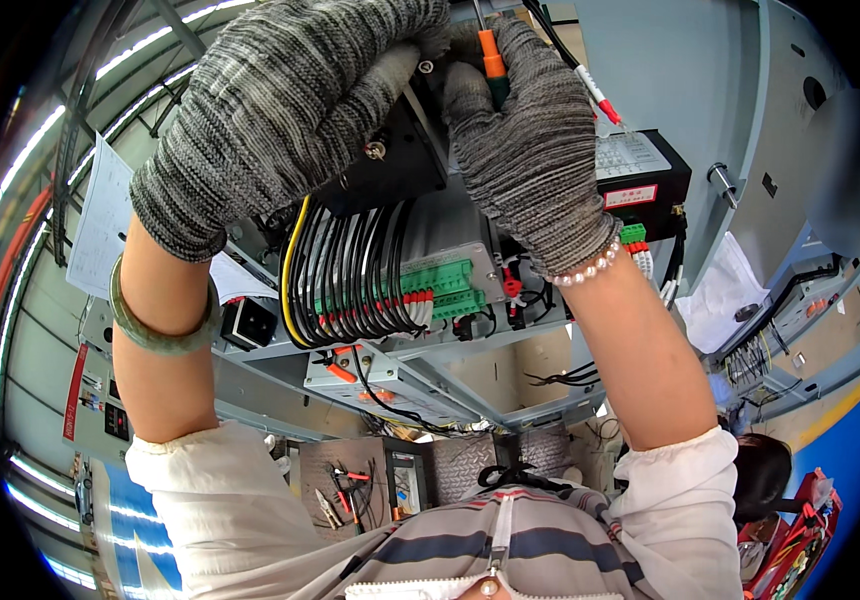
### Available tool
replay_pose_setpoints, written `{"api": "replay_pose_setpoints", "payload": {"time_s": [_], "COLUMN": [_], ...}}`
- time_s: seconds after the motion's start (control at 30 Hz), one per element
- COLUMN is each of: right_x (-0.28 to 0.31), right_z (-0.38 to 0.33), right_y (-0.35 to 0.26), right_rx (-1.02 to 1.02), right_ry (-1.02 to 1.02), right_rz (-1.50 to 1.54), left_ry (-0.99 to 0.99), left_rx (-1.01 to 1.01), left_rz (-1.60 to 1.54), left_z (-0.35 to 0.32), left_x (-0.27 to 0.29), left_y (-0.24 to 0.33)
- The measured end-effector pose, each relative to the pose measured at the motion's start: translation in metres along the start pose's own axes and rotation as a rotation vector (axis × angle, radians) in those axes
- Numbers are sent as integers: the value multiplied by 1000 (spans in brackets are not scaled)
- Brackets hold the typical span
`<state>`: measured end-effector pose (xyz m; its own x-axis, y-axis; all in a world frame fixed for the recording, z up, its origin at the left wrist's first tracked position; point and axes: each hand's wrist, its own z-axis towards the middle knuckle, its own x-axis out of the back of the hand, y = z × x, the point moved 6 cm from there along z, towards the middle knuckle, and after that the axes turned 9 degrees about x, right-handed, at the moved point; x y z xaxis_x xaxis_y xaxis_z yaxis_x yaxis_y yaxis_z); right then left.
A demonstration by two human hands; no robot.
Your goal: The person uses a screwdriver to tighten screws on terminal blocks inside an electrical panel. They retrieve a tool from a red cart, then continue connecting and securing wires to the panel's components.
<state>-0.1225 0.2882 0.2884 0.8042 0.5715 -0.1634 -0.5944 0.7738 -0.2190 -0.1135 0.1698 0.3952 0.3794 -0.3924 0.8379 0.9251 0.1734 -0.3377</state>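
Both my hands wear grey knitted gloves and are raised close together at the top, in front of the cabinet's inside. My right hand (540, 150) is closed around a screwdriver (493, 55) with an orange and dark green handle, its shaft pointing up out of the picture. My left hand (280, 110) has its fingers curled together beside it; what they hold, if anything, is hidden. Below the hands sits a grey control unit with green terminal blocks (440, 278). A bundle of black wires (365, 260) with red and white sleeves, plus one yellow wire (293, 285), loops into it.
A black box (665, 165) with a label stands right of my right hand. A wire with a red sleeve (608, 110) hangs near it. Below are a black socket (248, 322) and hand tools (345, 490). Another person's head (762, 472) shows at lower right, by a red bin (800, 535).
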Motion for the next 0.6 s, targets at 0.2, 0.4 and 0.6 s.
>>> {"api": "replay_pose_setpoints", "payload": {"time_s": [0.2, 0.4, 0.6], "right_x": [7, 66, 135], "right_z": [-2, -28, -25], "right_y": [-7, -31, -34], "right_rx": [159, -297, -519], "right_ry": [-51, -148, -387], "right_rz": [-77, 598, 109], "left_ry": [29, 94, 95], "left_rx": [-10, -53, -86], "left_rz": [80, 168, 146], "left_z": [2, -1, -8], "left_x": [-2, -6, -5], "left_y": [7, 0, -7]}}
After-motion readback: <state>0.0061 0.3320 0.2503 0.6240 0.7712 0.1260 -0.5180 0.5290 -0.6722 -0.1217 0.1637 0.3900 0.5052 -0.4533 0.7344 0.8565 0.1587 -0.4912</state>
